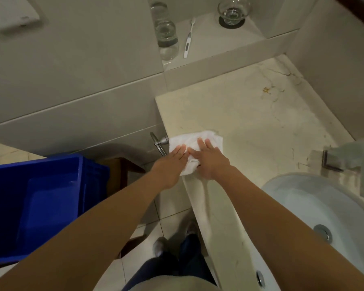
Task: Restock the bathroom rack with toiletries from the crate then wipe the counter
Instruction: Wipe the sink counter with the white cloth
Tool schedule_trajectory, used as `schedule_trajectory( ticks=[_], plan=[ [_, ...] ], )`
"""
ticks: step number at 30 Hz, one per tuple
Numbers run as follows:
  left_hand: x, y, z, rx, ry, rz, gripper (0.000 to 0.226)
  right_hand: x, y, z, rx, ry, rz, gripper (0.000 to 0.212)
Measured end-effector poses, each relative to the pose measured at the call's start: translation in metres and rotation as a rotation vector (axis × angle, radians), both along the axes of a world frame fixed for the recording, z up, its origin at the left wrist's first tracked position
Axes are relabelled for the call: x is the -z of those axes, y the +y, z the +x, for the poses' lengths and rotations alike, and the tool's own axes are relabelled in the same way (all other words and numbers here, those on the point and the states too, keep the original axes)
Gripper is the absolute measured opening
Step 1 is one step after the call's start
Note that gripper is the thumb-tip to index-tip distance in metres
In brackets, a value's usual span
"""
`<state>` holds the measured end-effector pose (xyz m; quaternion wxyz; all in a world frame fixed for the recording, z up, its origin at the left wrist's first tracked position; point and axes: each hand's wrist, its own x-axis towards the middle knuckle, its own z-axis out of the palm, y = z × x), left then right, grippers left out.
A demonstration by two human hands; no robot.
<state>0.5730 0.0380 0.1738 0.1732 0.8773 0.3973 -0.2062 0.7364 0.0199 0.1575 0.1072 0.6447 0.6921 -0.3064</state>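
The left forearm (105,211) and right forearm (282,206) are bare. Dark navy cloth trousers (177,267) meet pale grey shoes (159,246); a beige fabric top (170,284) shows at the trousers' waist.

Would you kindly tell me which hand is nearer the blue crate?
Left. The left hand presses the white cloth right of the blue crate; the right hand rests on the cloth farther right, over the counter.

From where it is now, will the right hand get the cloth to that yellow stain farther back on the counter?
Probably yes: the right hand lies flat on the cloth, and nothing stands on the counter between it and the yellow stain.
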Motion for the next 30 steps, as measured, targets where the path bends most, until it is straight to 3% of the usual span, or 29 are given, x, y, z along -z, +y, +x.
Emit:
schedule_trajectory(
  ticks=[8, 14, 21, 30],
  plan=[
    [-0.004, 0.033, 0.000, -0.017, -0.009, -0.034, 0.078, 0.004, 0.032, 0.005, -0.018, 0.030, 0.036, 0.071],
    [-0.010, 0.063, -0.007, -0.002, -0.047, -0.121, 0.075, 0.004, 0.052, 0.006, 0.001, 0.065, -0.046, 0.101],
    [-0.006, 0.113, -0.016, 0.066, -0.103, -0.124, 0.076, 0.001, 0.089, 0.004, 0.096, 0.091, -0.127, 0.096],
    [0.003, 0.177, -0.014, 0.068, -0.126, -0.103, 0.084, -0.001, 0.148, 0.004, 0.060, 0.051, -0.062, 0.094]
  ],
)
